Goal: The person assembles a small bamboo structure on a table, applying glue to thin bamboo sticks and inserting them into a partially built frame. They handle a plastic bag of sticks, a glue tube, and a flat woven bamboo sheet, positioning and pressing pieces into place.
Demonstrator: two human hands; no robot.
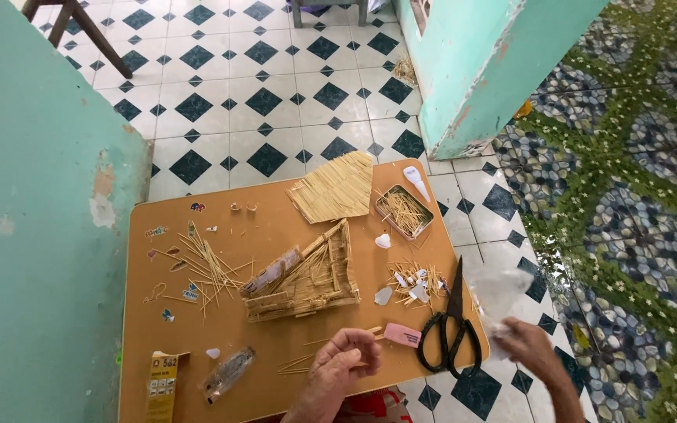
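Observation:
My left hand (344, 362) rests on the near edge of the low orange table (197, 329), fingers curled around thin wooden sticks (307, 362) lying there. My right hand (528, 345) is off the table's right side, above the tiled floor, gripping a crumpled clear plastic bag (499, 294). Between the hands lie black scissors (452, 329) and a pink eraser-like block (403, 335). In the middle of the table stands a small stick-built model (307, 274), and a flat stick panel (337, 188) lies behind it.
Loose sticks (201, 266) are scattered at the left, cut stick ends (415, 283) at the right. A metal tin of sticks (403, 211), a yellow glue box (162, 384) and a clear packet (227, 374) also lie on the table. A teal wall (41, 196) stands left, a teal pillar (479, 70) behind.

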